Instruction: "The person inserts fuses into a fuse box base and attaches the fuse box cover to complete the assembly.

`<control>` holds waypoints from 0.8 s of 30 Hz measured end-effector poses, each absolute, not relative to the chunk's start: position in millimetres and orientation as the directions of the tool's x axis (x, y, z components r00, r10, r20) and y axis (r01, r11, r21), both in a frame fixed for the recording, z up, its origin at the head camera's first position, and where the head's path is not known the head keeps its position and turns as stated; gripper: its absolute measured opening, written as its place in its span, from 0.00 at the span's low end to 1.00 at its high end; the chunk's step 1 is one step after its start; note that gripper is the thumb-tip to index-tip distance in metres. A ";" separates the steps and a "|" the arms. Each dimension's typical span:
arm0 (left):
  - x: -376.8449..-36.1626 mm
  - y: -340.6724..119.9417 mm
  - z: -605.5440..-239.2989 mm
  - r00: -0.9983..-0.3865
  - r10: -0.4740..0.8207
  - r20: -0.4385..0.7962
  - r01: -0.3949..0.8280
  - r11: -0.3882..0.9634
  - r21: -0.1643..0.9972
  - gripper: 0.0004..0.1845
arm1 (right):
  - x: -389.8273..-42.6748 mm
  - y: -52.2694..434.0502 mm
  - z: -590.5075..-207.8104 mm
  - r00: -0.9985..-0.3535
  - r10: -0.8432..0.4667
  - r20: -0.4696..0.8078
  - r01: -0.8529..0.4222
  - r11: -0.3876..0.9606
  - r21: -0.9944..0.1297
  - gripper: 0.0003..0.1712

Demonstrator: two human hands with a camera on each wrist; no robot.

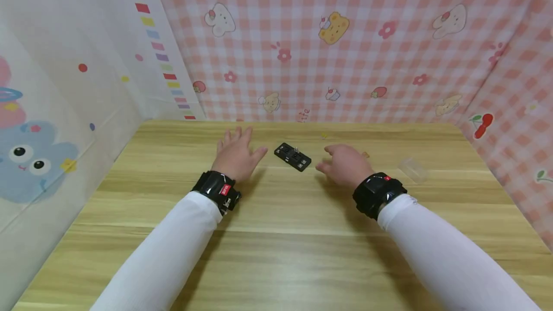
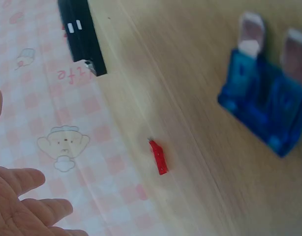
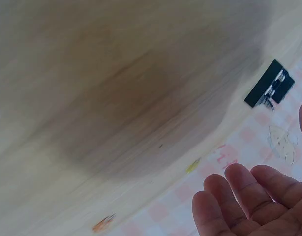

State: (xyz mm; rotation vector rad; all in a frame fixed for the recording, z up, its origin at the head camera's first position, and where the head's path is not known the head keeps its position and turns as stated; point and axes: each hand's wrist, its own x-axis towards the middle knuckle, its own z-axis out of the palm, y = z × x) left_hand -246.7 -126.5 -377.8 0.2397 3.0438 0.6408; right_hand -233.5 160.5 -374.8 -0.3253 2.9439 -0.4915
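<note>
1. The black block [image 1: 293, 157] lies flat and slanted on the wooden table [image 1: 276, 258], between the 2 hands and touching neither.
2. Left hand [image 1: 237, 157]: fingers spread, thumb pointing towards the block, holding nothing.
3. Right hand [image 1: 345, 164]: thumb and forefinger apart, the other fingers side by side and slightly bent, nothing between them.
4. For handling the block, I would steady 1 end with the left hand and grip the plain sides lightly, keeping off the small metal part [image 1: 296, 149] standing up at its far long edge.
5. Mind the loose bits: a yellow piece [image 1: 325, 135] near the back edge, an orange piece [image 1: 366, 155] just beside the right hand, a clear box [image 1: 413, 170] farther right. The left wrist view adds a red piece [image 2: 159, 157] and a blue piece [image 2: 261, 101] with 2 prongs; a low wrist could brush them.
6. The patterned cloth [image 1: 302, 61] limits room behind; more wood lies nearer the person, between the forearms.
</note>
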 end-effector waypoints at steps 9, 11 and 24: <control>-230.7 -126.0 -377.6 -0.989 0.142 0.044 0.146 0.874 0.463 0.45 | -242.0 135.5 -382.0 -0.949 -0.294 -0.115 -0.246 0.918 -0.311 0.39; -228.4 -125.8 -379.2 -0.989 0.140 0.046 0.145 0.872 0.468 0.45 | -245.0 130.2 -384.4 -0.950 -0.287 -0.123 -0.243 0.926 -0.288 0.39; -221.9 -123.1 -381.4 -0.988 0.149 0.049 0.156 0.892 0.425 0.46 | -258.7 103.7 -390.4 -0.955 -0.275 -0.113 -0.247 0.946 -0.210 0.22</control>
